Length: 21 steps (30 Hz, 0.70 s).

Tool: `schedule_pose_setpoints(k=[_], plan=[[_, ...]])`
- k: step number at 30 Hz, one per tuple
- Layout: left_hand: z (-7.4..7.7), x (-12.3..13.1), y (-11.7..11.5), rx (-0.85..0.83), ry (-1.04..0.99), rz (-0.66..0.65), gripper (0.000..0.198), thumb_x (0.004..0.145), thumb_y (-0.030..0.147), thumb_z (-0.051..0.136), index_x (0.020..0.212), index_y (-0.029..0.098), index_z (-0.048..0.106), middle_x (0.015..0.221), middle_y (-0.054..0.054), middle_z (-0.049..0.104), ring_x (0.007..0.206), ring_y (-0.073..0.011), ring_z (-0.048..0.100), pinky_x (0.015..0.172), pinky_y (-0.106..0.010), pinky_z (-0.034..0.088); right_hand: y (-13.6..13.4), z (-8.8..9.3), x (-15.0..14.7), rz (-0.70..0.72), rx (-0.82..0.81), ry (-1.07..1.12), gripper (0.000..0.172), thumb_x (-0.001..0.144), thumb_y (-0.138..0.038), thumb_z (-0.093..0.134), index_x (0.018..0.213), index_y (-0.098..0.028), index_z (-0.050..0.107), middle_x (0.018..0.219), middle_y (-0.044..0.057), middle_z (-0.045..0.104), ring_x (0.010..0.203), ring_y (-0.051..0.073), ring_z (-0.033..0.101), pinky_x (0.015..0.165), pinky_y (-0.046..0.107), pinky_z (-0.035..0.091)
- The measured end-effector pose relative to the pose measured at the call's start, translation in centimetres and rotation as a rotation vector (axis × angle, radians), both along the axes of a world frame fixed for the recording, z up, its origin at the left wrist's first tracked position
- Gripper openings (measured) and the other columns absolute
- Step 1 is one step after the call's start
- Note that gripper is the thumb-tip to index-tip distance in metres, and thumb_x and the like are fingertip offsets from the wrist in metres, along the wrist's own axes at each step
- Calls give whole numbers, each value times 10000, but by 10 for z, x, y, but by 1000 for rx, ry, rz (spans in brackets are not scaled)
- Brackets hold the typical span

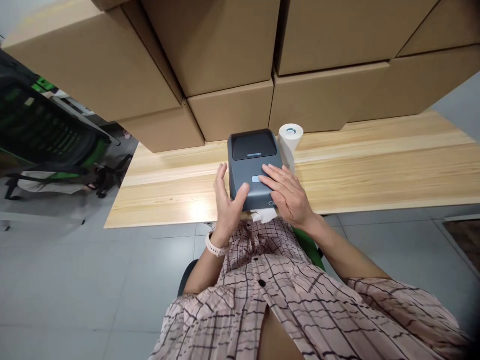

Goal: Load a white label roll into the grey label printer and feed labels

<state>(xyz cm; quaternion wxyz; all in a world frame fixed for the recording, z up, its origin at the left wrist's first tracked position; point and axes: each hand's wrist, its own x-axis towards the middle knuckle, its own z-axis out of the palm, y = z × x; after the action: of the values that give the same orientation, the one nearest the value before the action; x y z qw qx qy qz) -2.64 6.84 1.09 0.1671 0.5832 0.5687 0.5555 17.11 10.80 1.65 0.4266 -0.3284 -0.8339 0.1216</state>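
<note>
A dark grey label printer [252, 167] with a black window stands near the table's front edge. Along its left side is my left hand [229, 207], thumb apart from the fingers and resting by the printer's front left corner. My right hand [290, 197] lies over the printer's right front part with its fingers stretched out, the tips by a pale button [256, 179]. A crumpled piece of white paper [265, 215] sticks out at the printer's front. Just behind the right hand stands a white paper roll [291, 134], its lower part partly hidden.
Stacked cardboard boxes [228, 112] line the back of the wooden table [375, 170], close behind the printer. Beyond the table's left end is a black and green office chair [48, 125], with part of a person near it. Grey tiles cover the floor.
</note>
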Motion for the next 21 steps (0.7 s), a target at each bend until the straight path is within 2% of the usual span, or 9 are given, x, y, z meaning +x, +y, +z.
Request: schedule_pose_setpoints(k=[4,7,10,13,15,16,18,20,21], plan=[[-10,3,13,-99,-112,-128,755,1023,464,622,1667,311,259,1718,-130,406,1563,-292,465,1260,-491,471,-3,-2,-1,14,-1,16,500,1101,-312,368,1564,-298,557,1627,48,554,1541,254,498,1307,590,356],[-9,4,11,-69,-48,-128,725,1055,444,567,1682,333,222,1738,-106,374,1598,-285,413,1280,-481,453,-4,-6,-1,-22,-51,5,509,1105,-376,341,1556,-312,569,1651,36,525,1553,271,480,1316,608,328],[-8,4,4,-32,16,-99,698,1062,432,554,1678,326,242,1708,-118,413,1572,-278,452,1240,-463,497,-4,-7,1,-18,-82,9,523,1112,-434,303,1523,-317,604,1663,37,510,1555,275,477,1318,617,312],[-10,6,-21,22,-23,102,584,1032,465,609,1563,270,461,1536,-142,585,1403,-261,610,1080,-413,601,-3,-3,4,57,-106,89,505,1124,-416,299,1524,-330,595,1663,31,511,1548,248,487,1324,598,308],[-13,10,-43,73,-171,274,364,1025,513,600,1211,218,703,1144,-101,749,1038,-208,731,841,-339,638,-4,-1,4,90,-124,160,495,1128,-404,307,1538,-338,576,1662,26,514,1545,236,491,1328,588,304],[-14,13,-53,15,-254,242,384,1027,545,580,981,201,743,905,-64,749,824,-174,714,714,-299,609,-5,0,3,89,-129,178,494,1127,-414,310,1537,-338,575,1661,27,516,1546,240,489,1330,590,297],[-12,21,-65,-253,-417,1,585,1022,637,516,718,181,720,629,-35,676,558,-134,608,543,-265,513,-7,1,1,61,-130,175,508,1121,-457,310,1528,-330,586,1661,36,516,1553,261,479,1335,604,273],[-8,30,-66,-546,-547,-260,683,974,734,514,706,152,751,590,-62,693,498,-140,600,489,-269,476,-8,0,-1,41,-127,159,532,1116,-488,295,1533,-320,580,1668,47,507,1559,278,469,1335,615,258],[-5,34,-62,-633,-595,-328,695,934,766,555,743,134,771,611,-80,716,509,-154,625,488,-273,481,-9,-1,-2,44,-127,158,540,1116,-491,284,1546,-322,564,1674,47,500,1561,279,466,1335,615,258]])
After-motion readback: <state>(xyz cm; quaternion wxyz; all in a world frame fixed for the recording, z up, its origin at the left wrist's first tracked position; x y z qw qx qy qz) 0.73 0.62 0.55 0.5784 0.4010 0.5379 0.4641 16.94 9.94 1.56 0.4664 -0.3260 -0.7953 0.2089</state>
